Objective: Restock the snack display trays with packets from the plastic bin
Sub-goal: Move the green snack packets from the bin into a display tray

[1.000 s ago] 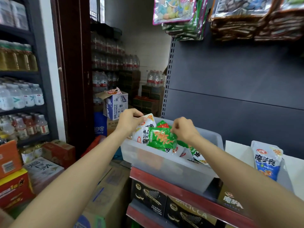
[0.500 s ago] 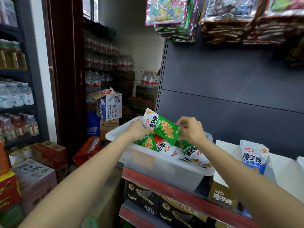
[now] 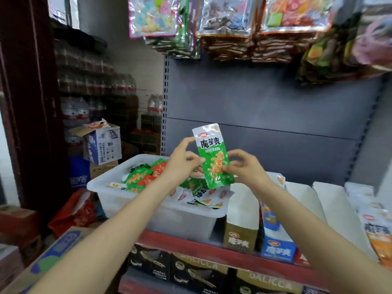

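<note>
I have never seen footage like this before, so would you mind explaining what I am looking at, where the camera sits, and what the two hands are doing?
There is no machine here: the camera is worn on a person's head and looks forward and down, so the two bare arms reaching in from the bottom are that person's own. The left hand and right hand together pinch one green snack packet, held upright above a clear plastic bin full of similar green, red and white packets. The bin rests on a red-edged shop shelf. To its right stand cardboard display trays, where packets are meant to go. More snack bags hang overhead.
</note>
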`<state>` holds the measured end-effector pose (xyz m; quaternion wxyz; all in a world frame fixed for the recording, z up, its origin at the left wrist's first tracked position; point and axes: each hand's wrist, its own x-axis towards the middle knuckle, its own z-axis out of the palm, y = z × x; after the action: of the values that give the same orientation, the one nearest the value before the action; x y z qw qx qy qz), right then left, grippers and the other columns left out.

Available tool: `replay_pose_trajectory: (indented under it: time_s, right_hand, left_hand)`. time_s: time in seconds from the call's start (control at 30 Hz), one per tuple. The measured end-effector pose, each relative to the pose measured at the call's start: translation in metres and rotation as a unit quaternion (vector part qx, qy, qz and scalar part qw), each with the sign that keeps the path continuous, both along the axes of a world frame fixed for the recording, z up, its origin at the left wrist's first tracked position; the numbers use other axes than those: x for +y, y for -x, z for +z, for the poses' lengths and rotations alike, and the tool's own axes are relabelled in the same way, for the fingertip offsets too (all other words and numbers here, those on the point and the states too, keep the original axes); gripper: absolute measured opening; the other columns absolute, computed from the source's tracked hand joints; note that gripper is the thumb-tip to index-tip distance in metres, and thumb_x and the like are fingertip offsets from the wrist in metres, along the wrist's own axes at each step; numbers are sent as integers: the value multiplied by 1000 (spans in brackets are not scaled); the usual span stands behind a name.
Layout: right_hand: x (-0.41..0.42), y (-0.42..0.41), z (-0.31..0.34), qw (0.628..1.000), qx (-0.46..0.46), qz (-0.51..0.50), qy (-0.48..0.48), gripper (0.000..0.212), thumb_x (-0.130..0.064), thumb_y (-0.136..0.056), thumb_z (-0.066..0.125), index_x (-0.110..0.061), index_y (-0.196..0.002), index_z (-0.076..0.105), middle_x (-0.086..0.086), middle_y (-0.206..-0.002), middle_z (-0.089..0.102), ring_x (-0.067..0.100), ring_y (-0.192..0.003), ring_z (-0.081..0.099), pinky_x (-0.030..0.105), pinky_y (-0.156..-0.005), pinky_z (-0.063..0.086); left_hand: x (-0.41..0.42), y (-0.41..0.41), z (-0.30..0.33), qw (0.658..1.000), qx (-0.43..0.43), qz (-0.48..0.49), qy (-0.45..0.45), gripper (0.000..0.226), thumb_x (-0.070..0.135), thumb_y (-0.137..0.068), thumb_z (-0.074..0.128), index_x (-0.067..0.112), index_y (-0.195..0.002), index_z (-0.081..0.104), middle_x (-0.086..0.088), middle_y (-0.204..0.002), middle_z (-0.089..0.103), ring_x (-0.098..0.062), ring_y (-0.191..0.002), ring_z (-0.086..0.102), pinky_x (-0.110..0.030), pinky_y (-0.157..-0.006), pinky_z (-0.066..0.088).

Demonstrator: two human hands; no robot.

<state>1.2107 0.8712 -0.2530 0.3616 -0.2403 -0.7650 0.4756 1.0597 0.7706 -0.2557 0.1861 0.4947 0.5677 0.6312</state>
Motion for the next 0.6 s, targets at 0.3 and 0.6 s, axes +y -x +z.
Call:
replay_pose_trajectory:
  time_s: [0.3,0.6]
  right_hand:
    - [39,-105,1,994,76,-79,-8,57,6,-85,61,-26,-129,44,9,-81,68,22,-73,65,44,-75,54]
    - [88,-201,-2,974,65,-198,-90,81,17,-84,53,-43,-133,29,4,-105,63,12,-81,67,36,-73,56]
  left_hand:
    - [65,-103,-5,991,76,-99,46,46,-3,-88,59,24,-123,45,1,-68,61,-9,-53,59,-27,-58,57]
    - [130,-173,-13,959,280,-39,28,55,13,-86,64,16,-136,40,-5,-120,55,-15,-104,54,-16,-80,38]
